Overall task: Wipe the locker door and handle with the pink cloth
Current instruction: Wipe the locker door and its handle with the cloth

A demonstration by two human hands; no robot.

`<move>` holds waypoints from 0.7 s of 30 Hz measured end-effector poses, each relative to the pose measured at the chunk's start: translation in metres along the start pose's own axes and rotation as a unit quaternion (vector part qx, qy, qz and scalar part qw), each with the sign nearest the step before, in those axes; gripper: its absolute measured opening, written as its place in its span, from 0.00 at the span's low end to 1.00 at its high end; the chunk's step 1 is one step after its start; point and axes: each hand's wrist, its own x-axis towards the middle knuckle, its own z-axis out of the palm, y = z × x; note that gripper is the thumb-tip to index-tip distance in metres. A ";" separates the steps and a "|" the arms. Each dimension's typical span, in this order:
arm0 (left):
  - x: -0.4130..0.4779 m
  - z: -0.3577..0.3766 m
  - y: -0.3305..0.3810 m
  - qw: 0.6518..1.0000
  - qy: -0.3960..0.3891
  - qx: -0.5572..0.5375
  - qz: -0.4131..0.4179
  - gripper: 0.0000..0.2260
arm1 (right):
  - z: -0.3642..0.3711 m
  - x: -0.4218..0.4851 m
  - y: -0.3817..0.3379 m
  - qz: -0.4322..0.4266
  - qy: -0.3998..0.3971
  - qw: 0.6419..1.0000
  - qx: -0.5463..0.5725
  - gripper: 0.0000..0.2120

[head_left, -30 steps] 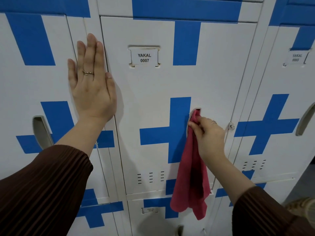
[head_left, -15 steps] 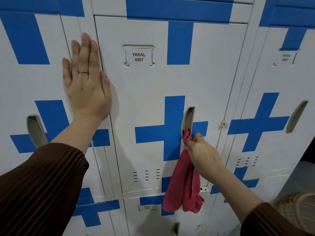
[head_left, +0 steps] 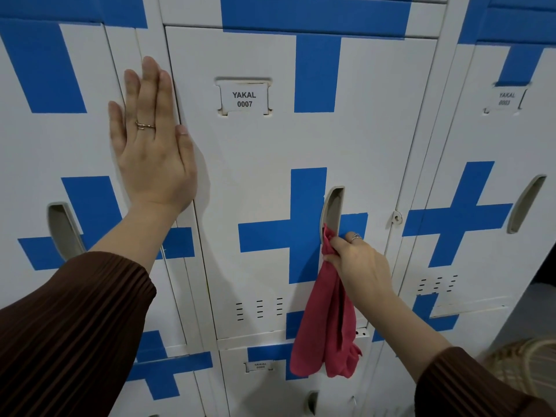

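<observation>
The white locker door point(head_left: 261, 152) with blue cross stripes carries a label reading YAKAL 0007. Its grey recessed handle point(head_left: 332, 210) sits right of the blue cross. My right hand point(head_left: 361, 263) grips the pink cloth point(head_left: 326, 329) and presses its top end into the lower part of the handle; the rest of the cloth hangs down over the door's bottom edge. My left hand point(head_left: 153, 139) lies flat, fingers together and pointing up, on the frame strip along the door's left edge.
Matching lockers stand on both sides, with handles at the left point(head_left: 64, 230) and right point(head_left: 525, 203). A small latch loop point(head_left: 397, 218) sits on the frame right of the door. Another locker lies below. A woven basket point(head_left: 523, 365) shows at the bottom right.
My right hand has slid the cloth from the top of the handle down to its lower part. My left hand has stayed flat on the frame.
</observation>
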 end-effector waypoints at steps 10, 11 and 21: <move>0.000 0.000 0.000 1.000 -0.003 0.002 0.000 0.24 | 0.001 0.005 -0.001 -0.026 0.020 0.999 -0.034 0.08; 0.000 0.000 0.000 1.000 -0.003 0.002 0.000 0.24 | 0.001 0.004 -0.001 -0.026 0.024 0.999 -0.023 0.08; 0.000 0.001 -0.002 1.000 -0.007 -0.002 0.000 0.25 | 0.005 -0.011 0.028 0.079 0.119 0.894 0.424 0.09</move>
